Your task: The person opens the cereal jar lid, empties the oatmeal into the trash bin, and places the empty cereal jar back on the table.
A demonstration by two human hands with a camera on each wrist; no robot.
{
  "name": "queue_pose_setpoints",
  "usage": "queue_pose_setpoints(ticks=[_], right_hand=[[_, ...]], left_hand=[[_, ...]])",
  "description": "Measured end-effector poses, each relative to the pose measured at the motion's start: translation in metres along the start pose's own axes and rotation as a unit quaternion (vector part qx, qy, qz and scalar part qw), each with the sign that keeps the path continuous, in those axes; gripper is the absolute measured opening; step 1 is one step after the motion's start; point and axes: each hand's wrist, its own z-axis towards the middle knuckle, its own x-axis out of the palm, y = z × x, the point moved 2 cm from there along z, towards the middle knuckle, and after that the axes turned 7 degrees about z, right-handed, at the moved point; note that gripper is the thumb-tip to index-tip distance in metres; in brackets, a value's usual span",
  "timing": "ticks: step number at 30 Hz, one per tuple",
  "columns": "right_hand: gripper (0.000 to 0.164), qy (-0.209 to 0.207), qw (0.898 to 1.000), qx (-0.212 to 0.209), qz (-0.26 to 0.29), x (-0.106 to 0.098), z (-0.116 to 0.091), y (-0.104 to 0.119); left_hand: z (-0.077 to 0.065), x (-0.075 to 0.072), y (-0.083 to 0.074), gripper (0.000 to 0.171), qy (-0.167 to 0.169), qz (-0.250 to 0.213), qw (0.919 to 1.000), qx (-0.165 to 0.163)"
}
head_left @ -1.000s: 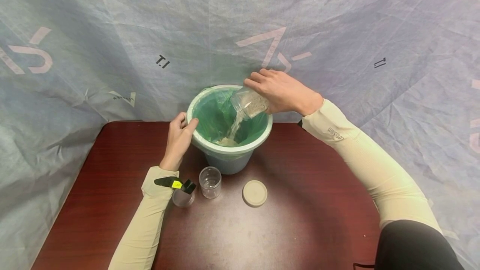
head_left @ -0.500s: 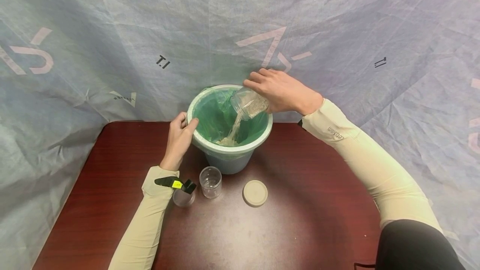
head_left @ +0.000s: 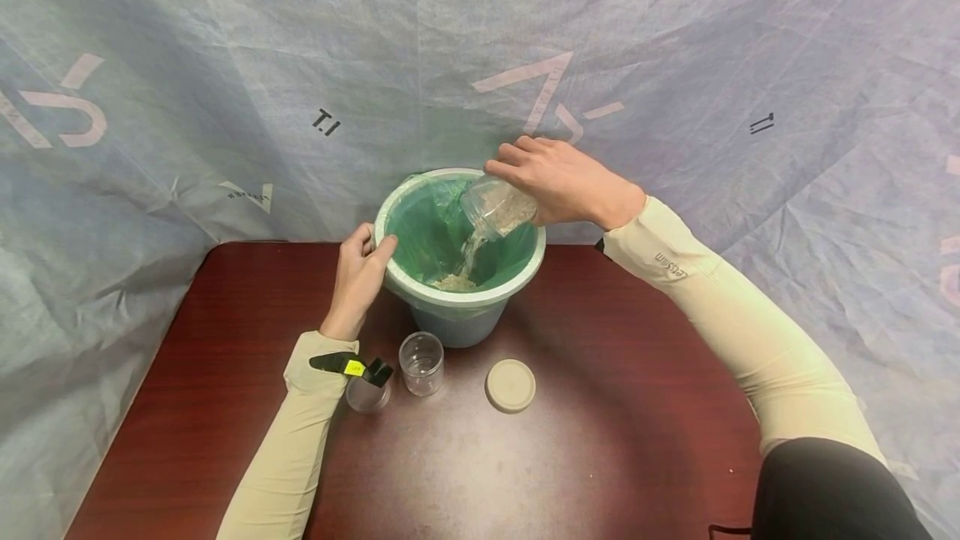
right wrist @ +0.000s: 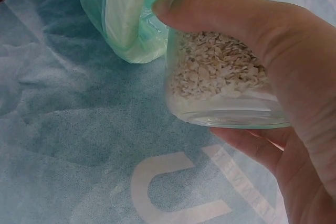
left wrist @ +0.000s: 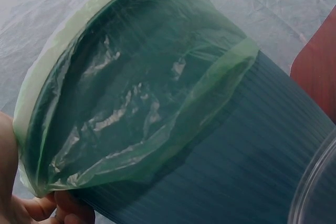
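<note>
My right hand [head_left: 562, 182] grips a clear jar [head_left: 487, 205] tilted mouth-down over the trash bin [head_left: 457, 327]. Pale oat-like flakes [right wrist: 218, 66] fill part of the jar, with the thumb across its side in the right wrist view. A stream of them falls onto a small pile [head_left: 453, 282] inside the bin. The green bag [left wrist: 131, 93] lines the bin and folds over its rim. With thumb over the edge and fingers outside, my left hand [head_left: 358, 277] holds the bin's left rim.
On the dark red table [head_left: 615, 373], a clear jar [head_left: 422, 365] stands before the bin. Another clear container [head_left: 367, 398] is partly hidden by the left wrist strap. A beige round lid [head_left: 510, 386] lies to their right. A grey fabric sheet [head_left: 420, 48] hangs behind.
Flakes keep pouring from the tilted jar, and the stream's shape varies. Both hands and the bin stay almost exactly where they were.
</note>
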Motion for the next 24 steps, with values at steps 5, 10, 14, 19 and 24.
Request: queue_pose_setpoints(ticks=[5, 10, 14, 19, 24], right_hand=[[0.084, 0.005, 1.0, 0.0, -0.001, -0.0004, 0.0, 0.0011], [0.081, -0.001, 1.0, -0.003, -0.006, -0.0002, 0.0001, 0.0015], [0.079, -0.004, 1.0, -0.008, -0.009, -0.0002, 0.0008, 0.0015], [0.077, -0.008, 1.0, -0.01, -0.009, -0.0002, 0.0012, 0.0013], [0.078, -0.006, 1.0, -0.01, -0.008, 0.0002, 0.0008, 0.0014]], left_hand=[[0.0, 0.0003, -0.0003, 0.019, -0.003, 0.0, 1.0, 0.0], [0.0001, 0.0005, -0.0008, 0.019, -0.002, -0.001, 1.0, -0.002], [0.0007, 0.0006, 0.0, 0.018, -0.001, 0.003, 1.0, -0.001], [0.0004, 0.0008, 0.0, 0.019, -0.001, 0.006, 1.0, 0.0], [0.0002, 0.0014, 0.0001, 0.018, 0.0, 0.005, 1.0, -0.004]])
